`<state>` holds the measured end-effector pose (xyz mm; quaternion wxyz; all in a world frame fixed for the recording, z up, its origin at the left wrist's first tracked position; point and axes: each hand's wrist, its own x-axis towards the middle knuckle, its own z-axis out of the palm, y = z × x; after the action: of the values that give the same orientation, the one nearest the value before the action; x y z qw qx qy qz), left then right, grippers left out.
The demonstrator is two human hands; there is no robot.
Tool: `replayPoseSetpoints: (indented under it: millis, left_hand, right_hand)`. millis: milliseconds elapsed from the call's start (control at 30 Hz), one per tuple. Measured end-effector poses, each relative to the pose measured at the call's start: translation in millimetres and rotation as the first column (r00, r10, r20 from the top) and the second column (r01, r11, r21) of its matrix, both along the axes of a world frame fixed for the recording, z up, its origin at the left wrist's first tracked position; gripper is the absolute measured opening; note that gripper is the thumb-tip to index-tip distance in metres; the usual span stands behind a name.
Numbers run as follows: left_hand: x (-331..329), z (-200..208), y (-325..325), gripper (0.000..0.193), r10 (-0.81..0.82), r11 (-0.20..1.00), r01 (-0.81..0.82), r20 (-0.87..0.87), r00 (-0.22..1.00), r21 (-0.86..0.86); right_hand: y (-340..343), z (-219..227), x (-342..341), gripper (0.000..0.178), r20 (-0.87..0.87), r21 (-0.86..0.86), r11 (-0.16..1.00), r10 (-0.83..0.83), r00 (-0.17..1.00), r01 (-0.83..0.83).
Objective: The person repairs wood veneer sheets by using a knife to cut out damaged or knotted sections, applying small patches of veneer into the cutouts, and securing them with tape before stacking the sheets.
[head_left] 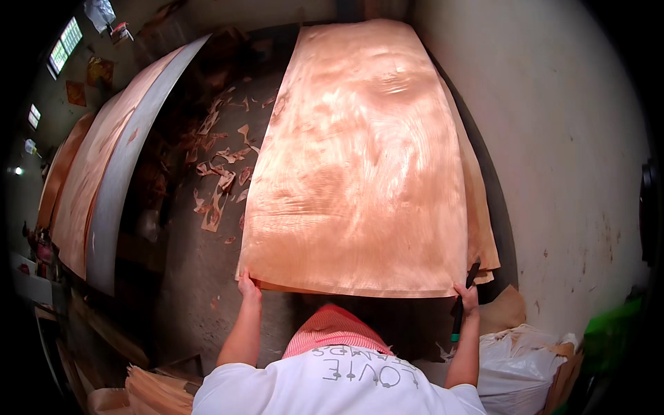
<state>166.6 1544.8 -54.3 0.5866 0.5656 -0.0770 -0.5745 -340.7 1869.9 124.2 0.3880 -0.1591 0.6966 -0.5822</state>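
Two bare hands and one large top sheet [360, 173] of pale reddish-brown wood, with a wavy grain, take the middle of the view. The left hand [250, 285] grips the near left corner of the top sheet, its fingers closed on the edge. The right hand [469, 299] is closed at the near right corner, pinching the edge there. One slim, dark tool [457, 321] with a green end runs along the right hand; exactly how the fingers share it with the sheet, I cannot tell.

The top sheet lies over at least one lower sheet [477, 221], which juts out past its right edge; how many are stacked beneath is hidden. On the floor [197, 283], off the stack's left edge, lie well over ten torn scraps [225, 180], too jumbled to count exactly.

Farther left stand one grey-white panel [124, 166] and at least two brown boards [104, 138] beside it. Near the stack's near right corner are one brown piece [505, 311] and one crumpled white sack [519, 373], close to the one pale wall [553, 173]. One bundle of thin brown sheets [155, 387] sits at lower left, and two small lit windows [65, 47] show at upper left
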Motion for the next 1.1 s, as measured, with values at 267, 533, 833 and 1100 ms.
replayPoseSetpoints:
  millis: [267,533,833,1100]
  left_hand:
    - [-68,-55,-34,0.018,-0.091,0.995,0.102,0.299,0.950,-0.020]
    - [-135,-83,-43,0.026,-0.072,0.997,0.062,0.545,0.835,0.038]
    - [-165,-140,-14,0.028,-0.155,0.974,0.051,0.486,0.860,0.220]
    - [-151,-220,2,0.022,0.370,0.851,-0.348,0.020,0.929,0.393]
  right_hand:
    - [-59,-23,-67,0.030,-0.274,0.143,0.990,0.031,0.961,0.009]
    - [-94,-59,-106,0.036,-0.475,0.290,0.957,0.142,0.869,0.002]
    - [-91,-119,-141,0.043,-0.580,0.581,0.813,0.379,0.721,0.039]
    - [-108,-167,-145,0.052,-0.581,0.766,0.633,0.602,0.548,0.116]
